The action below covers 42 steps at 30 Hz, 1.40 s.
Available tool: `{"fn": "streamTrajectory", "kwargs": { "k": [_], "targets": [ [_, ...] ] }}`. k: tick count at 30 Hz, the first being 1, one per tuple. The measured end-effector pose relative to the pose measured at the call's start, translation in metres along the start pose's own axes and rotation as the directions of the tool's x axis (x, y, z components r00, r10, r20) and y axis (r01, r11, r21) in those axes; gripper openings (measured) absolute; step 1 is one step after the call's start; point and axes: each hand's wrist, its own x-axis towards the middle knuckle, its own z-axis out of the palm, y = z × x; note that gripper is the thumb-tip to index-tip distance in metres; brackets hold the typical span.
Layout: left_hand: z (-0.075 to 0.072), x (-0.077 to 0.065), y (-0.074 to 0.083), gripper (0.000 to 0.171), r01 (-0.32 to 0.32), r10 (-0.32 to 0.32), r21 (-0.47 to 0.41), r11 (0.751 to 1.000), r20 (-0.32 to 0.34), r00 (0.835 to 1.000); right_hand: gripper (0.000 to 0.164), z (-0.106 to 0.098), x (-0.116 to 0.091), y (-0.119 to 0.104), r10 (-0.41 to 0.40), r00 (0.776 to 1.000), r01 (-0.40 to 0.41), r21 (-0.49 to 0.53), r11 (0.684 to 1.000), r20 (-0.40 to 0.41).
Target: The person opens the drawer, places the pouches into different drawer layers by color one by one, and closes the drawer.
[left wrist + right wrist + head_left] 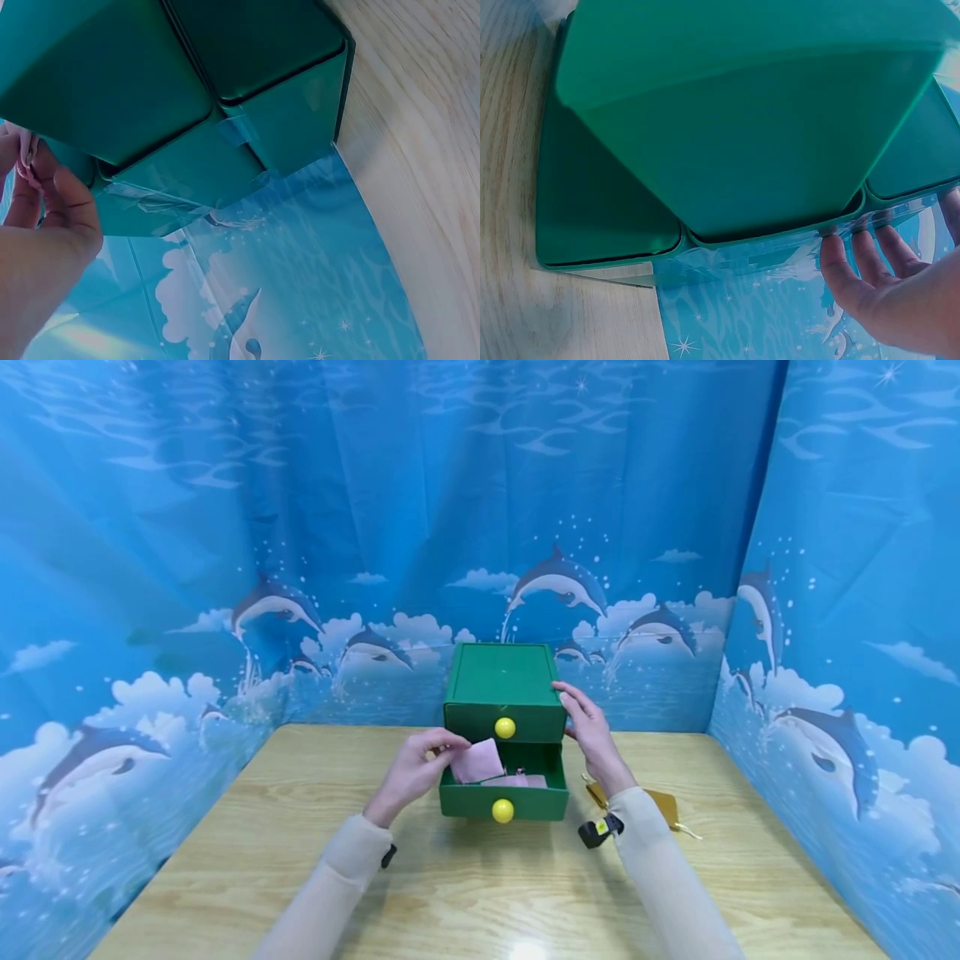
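Left hand [411, 770] fingers pinch pink cloth [477, 761] over open lower drawer [504, 800]; right hand [592, 735], fingers straight, steadies box [504, 681]. Lower cloth flat inside.

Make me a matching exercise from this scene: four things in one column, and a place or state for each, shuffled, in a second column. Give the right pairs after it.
Things
1. pink cloth
2. top drawer
3. bottom drawer
4. tan tag

Places or states
A. pulled out, open
B. pinched by the left hand at the open drawer
C. lying on the wooden table behind the right forearm
D. pushed in, closed

The right hand rests with straight fingers on the side of the green box.

Pairs: 1-B, 2-D, 3-A, 4-C
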Motion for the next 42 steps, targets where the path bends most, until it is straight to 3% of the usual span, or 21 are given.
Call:
{"fn": "streamTrajectory", "kwargs": {
  "k": [7,15,24,29,34,42],
  "targets": [
    [0.005,-0.001,-0.006,0.018,0.011,-0.012,0.031,0.999,0.028,1.0,0.052,0.003,0.0,0.001,0.011,1.0,-0.011,-0.003,1.0,0.009],
    [0.012,-0.002,-0.006,0.022,0.02,-0.029,0.082,0.996,0.103,0.994,0.051,0.003,-0.001,0.004,0.011,1.0,-0.011,0.002,1.0,0.013],
    [0.015,0.004,-0.004,0.021,0.076,-0.103,0.155,0.985,0.174,0.979,0.054,0.0,-0.002,-0.001,0.014,1.0,-0.014,-0.018,1.0,0.004],
    [0.014,0.006,-0.003,0.02,0.055,-0.088,0.171,0.984,0.192,0.977,0.053,0.0,-0.002,-0.002,0.013,1.0,-0.013,-0.015,1.0,-0.002],
    [0.012,0.006,-0.004,0.025,0.02,-0.048,0.152,0.988,0.177,0.983,0.052,0.0,-0.001,-0.002,0.012,1.0,-0.012,-0.015,1.0,-0.01],
    [0.011,0.002,-0.006,0.019,0.09,-0.087,-0.027,0.996,0.095,0.992,0.049,0.001,0.001,-0.001,0.009,1.0,-0.009,-0.002,1.0,-0.002]
  ]
}}
